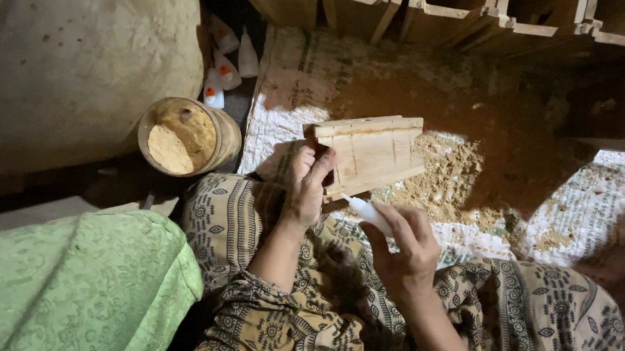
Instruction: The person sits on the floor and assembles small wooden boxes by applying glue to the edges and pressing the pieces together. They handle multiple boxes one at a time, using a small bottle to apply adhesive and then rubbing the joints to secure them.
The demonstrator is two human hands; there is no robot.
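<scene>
I see a small wooden frame (372,153) of pale slats, flat and rectangular, tilted with one long edge raised, held at its near left corner above the sawdust-covered mat. Just beside its lower edge is a white glue bottle (369,213), lying nearly level, its tip pointing toward the frame's bottom corner.

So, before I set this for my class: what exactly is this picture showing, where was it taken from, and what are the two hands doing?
There is no machine here. One camera, worn on a person's head, looks down at their own bare hands and lap. The left hand grips a small wooden frame by its edge. The right hand holds a small white bottle, its tip near the frame. Sawdust lies on the woven sack spread beneath. To the left stands a round tub of powder, with more white bottles behind it. More wooden frames are lined up at the top.
</scene>
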